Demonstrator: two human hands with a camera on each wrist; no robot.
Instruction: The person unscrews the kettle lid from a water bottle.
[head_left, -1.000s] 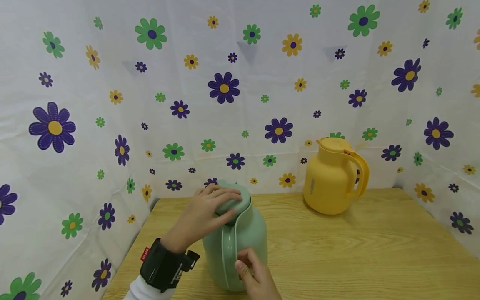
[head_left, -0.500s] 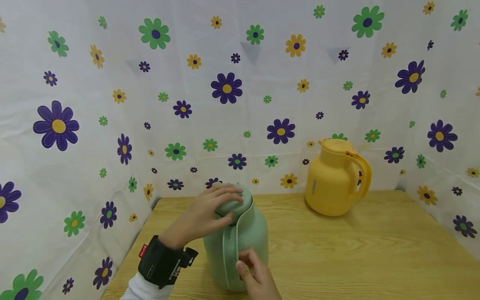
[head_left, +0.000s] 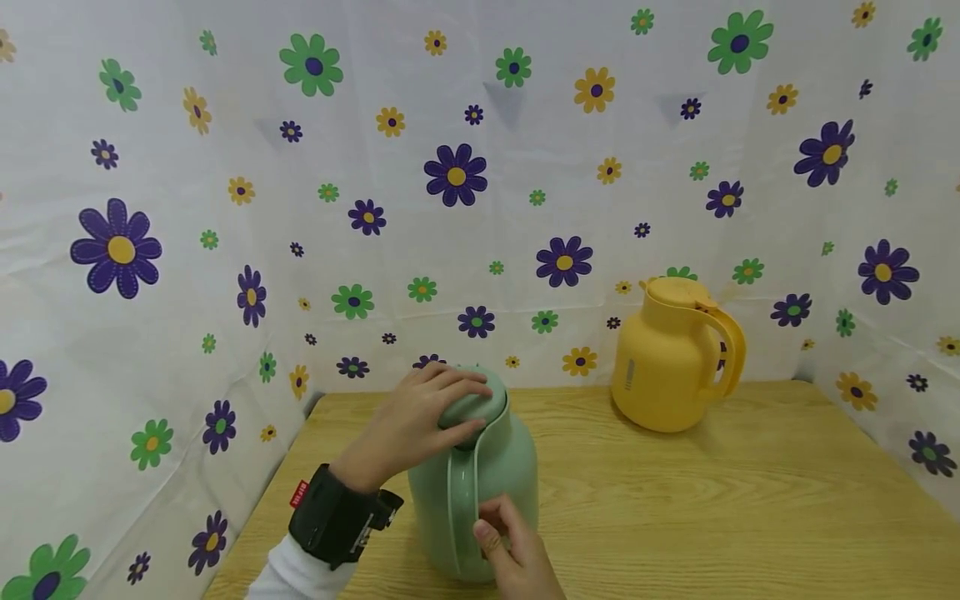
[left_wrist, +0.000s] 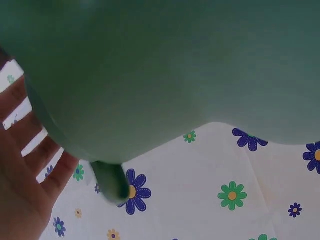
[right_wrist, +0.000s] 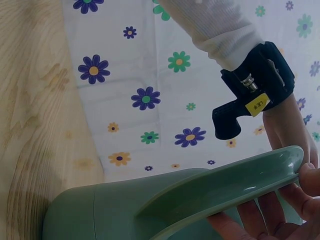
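Observation:
A pale green thermos jug [head_left: 513,467] stands upright on the table, its handle [head_left: 461,508] facing me. Over its round lid [head_left: 476,408] lies my left hand [head_left: 420,417], fingers across the top and thumb along the near edge. The left wrist view has the jug's green surface [left_wrist: 175,70] filling its upper part, with the left hand's spread fingers [left_wrist: 35,135] at the side. My right hand [head_left: 513,542] holds the handle low down. Seen from the right wrist, the right hand's fingers [right_wrist: 265,217] pass behind the handle [right_wrist: 235,180]; the thumb is near its end.
A yellow jug [head_left: 660,375] with its own handle and lid stands at the back right of the wooden table [head_left: 712,508]. Flower-patterned white cloth [head_left: 337,275] hangs behind the table and along both sides. A black camera strap [head_left: 337,517] sits on the left wrist.
The left hand has shifted slightly right over the lid, its thumb farther round the edge. The right hand keeps its place on the handle. The head view has drifted a little.

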